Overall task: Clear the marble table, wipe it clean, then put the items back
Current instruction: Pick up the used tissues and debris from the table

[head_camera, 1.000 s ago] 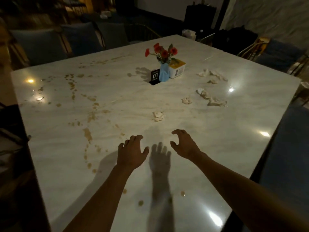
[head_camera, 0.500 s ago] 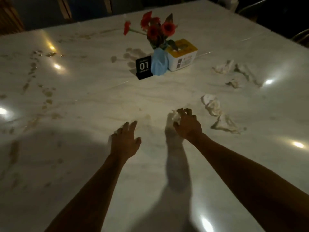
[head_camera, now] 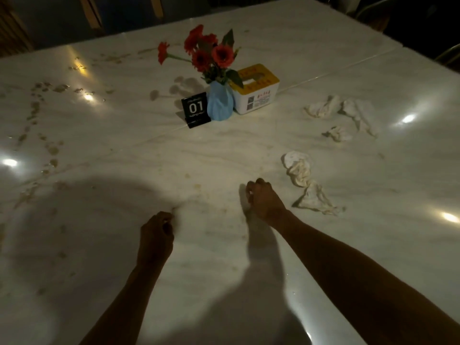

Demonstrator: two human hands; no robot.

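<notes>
My right hand (head_camera: pixel 265 201) is closed on a small crumpled tissue, and a white scrap shows between its fingers. My left hand (head_camera: pixel 155 232) is curled into a fist low on the marble table (head_camera: pixel 99 150); the tissue that lay there is hidden inside it. More used tissues lie to the right: a long twisted one (head_camera: pixel 305 180), a small one (head_camera: pixel 338 133) and a larger pile (head_camera: pixel 341 109). At the centre stand a blue vase of red flowers (head_camera: pixel 220 104), a black "01" sign (head_camera: pixel 195 108) and a yellow-topped tissue box (head_camera: pixel 256 92).
Brown spill stains (head_camera: pixel 37 113) trail across the left half of the tabletop, with smaller spots near my hands. Chair backs (head_camera: pixel 92 11) stand in the dark beyond the far edge, and another chair (head_camera: pixel 448 57) at the right edge.
I leaned in over the table. Both hands reached forward and closed, and the two nearest crumpled tissues no longer lie on the marble.
</notes>
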